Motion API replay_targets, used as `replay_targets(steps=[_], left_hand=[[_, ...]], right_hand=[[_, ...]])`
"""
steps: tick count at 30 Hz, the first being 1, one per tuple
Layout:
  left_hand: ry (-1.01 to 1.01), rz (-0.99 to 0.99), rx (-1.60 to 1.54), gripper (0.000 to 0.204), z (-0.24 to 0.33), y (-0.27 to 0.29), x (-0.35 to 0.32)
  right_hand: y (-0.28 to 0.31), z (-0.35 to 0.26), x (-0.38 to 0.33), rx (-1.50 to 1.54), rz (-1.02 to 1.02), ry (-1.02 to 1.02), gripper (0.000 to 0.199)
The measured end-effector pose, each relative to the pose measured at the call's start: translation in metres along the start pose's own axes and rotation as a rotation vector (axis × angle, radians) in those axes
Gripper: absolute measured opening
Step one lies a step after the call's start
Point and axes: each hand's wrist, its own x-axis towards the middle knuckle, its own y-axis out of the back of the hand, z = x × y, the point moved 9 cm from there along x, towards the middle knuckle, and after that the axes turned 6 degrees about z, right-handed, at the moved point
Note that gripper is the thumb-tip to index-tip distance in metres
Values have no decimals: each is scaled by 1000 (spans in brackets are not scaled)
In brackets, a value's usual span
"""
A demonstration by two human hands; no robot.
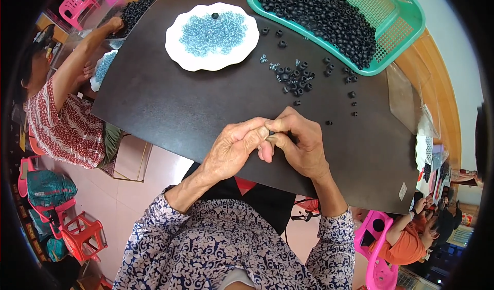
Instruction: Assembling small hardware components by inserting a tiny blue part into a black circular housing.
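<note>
My left hand (234,148) and my right hand (301,141) meet over the near part of a dark board (170,105). Their fingertips pinch together on a small black ring-shaped part (270,133), mostly hidden between the fingers. Beyond my hands lies a loose pile of small black parts with a few blue springs (296,76). A white scalloped plate (177,51) farther back holds a heap of small blue springs (213,33). A green mesh basket (396,30) at the far right is filled with several black ring parts (319,12).
Another person in a red patterned shirt (62,125) sits at the left, one hand reaching into a pile of black parts (131,12). Red and pink plastic stools (82,233) stand on the floor. A person in orange (406,243) is at the lower right. Clear plastic bags (406,100) lie at the board's right edge.
</note>
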Motion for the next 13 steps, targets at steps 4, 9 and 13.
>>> replay_targets(steps=[4,9,13], left_hand=[[-295,-163,-129,32,1,-3,-5],[398,-479,-107,20,-79,-132,-57],[355,-332,-520,21,-56,-112,-36]], right_hand=[[-1,9,4,-97,-41,-79,15],[-13,4,-8,-86,-1,-64,9],[15,29,-13,-84,190,-359,16]])
